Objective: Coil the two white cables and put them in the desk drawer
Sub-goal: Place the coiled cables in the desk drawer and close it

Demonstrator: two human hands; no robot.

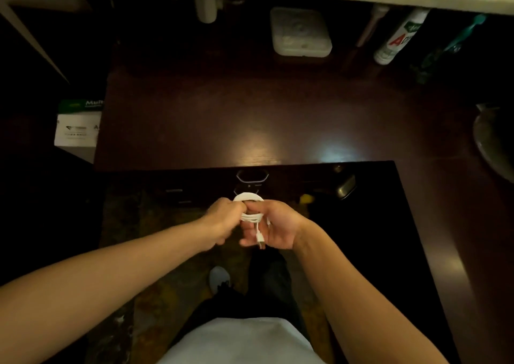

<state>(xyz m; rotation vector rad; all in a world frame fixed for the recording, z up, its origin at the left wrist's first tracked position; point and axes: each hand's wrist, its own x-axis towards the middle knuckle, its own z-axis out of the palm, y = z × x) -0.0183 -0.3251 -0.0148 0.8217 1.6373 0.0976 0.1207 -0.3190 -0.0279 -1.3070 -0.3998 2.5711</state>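
Left hand: I am closing my left hand [225, 219] around the left side of the white cable [251, 216], knuckles up, fingers curled tight over the loops.
Right hand: I am cupping my right hand [274, 226] under the coil's right side, palm turned up, thumb pressing on top of the bundle, so both hands are gripping the same cable.
Cable: it is sitting in a small round coil between my hands, one loop arching above my fingers, and a short tail with a plug [261, 241] is hanging down across my right palm.
Second cable: I am not able to tell whether the bundle is one cable or two.
Position: I am holding the coil in the air in front of the dark desk [250, 118], just below the drawer front with its handle [252, 175].
Drawer: its front is lying in shadow; I am not able to tell whether it is open.
Desk top: a white square box [301, 32] and a white bottle [399, 36] are standing along the far edge, well apart from my hands.
Below: my white shirt [242, 341] and one shoe [219, 278] are showing above a patterned floor.
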